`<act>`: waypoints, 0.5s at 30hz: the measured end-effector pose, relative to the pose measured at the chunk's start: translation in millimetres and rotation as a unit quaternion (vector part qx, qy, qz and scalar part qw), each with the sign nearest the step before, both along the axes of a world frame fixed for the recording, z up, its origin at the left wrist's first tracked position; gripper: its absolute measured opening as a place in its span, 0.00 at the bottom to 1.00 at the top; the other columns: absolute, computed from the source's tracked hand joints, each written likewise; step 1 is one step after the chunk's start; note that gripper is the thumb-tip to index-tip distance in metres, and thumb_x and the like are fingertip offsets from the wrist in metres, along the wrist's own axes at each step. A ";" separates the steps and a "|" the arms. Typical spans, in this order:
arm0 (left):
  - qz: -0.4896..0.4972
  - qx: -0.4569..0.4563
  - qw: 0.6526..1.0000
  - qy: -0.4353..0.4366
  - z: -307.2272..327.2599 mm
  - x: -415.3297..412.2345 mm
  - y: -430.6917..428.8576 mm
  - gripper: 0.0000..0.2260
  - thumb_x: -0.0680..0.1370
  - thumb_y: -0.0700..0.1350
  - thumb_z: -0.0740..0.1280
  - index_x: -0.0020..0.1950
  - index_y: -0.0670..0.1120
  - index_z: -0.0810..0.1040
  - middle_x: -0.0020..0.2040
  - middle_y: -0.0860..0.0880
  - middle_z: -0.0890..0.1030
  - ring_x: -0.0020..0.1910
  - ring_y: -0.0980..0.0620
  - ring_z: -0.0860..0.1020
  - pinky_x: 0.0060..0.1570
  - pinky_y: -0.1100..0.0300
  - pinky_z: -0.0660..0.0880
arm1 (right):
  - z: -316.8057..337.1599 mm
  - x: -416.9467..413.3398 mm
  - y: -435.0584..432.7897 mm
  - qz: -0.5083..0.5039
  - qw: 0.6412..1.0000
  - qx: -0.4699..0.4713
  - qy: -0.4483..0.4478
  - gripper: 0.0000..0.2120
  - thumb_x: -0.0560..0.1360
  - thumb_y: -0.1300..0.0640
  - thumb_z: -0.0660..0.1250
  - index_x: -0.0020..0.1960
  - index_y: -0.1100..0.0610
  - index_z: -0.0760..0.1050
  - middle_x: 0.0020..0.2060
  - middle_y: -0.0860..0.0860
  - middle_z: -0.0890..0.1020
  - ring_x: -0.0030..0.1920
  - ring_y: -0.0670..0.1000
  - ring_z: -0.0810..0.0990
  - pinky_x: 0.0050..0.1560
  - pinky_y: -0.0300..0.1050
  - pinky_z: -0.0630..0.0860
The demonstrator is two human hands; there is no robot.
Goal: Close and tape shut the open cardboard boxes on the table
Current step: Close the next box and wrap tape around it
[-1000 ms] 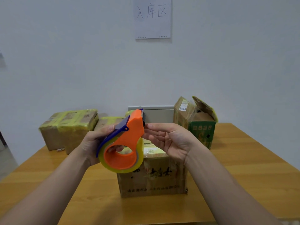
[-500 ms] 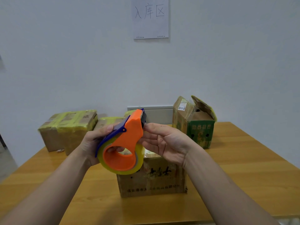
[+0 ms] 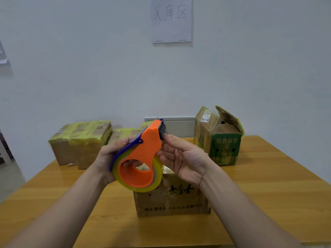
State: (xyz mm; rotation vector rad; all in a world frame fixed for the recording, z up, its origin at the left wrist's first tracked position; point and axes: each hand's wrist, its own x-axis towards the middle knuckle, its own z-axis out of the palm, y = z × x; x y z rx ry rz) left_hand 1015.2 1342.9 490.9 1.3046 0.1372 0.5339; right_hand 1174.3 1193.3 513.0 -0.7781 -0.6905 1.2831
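Over the box [image 3: 172, 201], left hand [image 3: 109, 158] grips tape dispenser [image 3: 148, 145].

Wooden table [image 3: 268, 194], orange-brown top, runs from the near edge to the far wall. 4 box items sit directly on it.

- Near centre: brown cardboard box [image 3: 172, 203], black printed characters on its near side, top mostly hidden.
- Far left: yellow-taped box [image 3: 80, 140], closed. May be 2 boxes side by side, cannot tell.
- Far centre, just right of it: second taped box [image 3: 123, 134], mostly hidden.
- Far right: green box [image 3: 220, 142], top flaps standing open, white label on 1 flap, well apart from the brown cardboard box.

Small pale scrap [image 3: 71, 164] lies on the table at the yellow-taped box's base.
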 end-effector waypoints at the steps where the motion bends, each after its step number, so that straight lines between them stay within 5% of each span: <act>1: -0.003 -0.005 1.000 -0.004 0.2 0.4 -0.6 0.23 0.54 0.61 0.85 0.37 0.46 0.85 0.25 0.47 0.76 0.22 0.53 0.72 0.29 0.63 0.73 | -0.9 -0.3 0.7 0.000 1.000 0.002 0.001 0.16 0.69 0.55 0.73 0.54 0.60 0.78 0.41 0.58 0.85 0.36 0.50 0.86 0.35 0.39 0.84; 8: 0.005 0.022 1.000 0.022 8.3 -5.3 6.0 0.34 0.55 0.58 0.86 0.55 0.43 0.86 0.44 0.41 0.80 0.36 0.47 0.79 0.33 0.56 0.79 | 6.2 5.4 -4.1 -0.005 0.998 -0.041 -0.036 0.14 0.68 0.56 0.74 0.51 0.61 0.83 0.44 0.60 0.87 0.39 0.53 0.87 0.37 0.41 0.85; 15: 0.006 0.106 0.993 0.059 23.0 -11.2 10.8 0.34 0.59 0.60 0.84 0.58 0.44 0.85 0.47 0.42 0.83 0.41 0.45 0.81 0.39 0.55 0.80 | 7.5 5.6 -7.3 0.007 0.997 -0.058 -0.044 0.15 0.65 0.56 0.73 0.48 0.63 0.83 0.40 0.61 0.86 0.36 0.54 0.87 0.36 0.43 0.85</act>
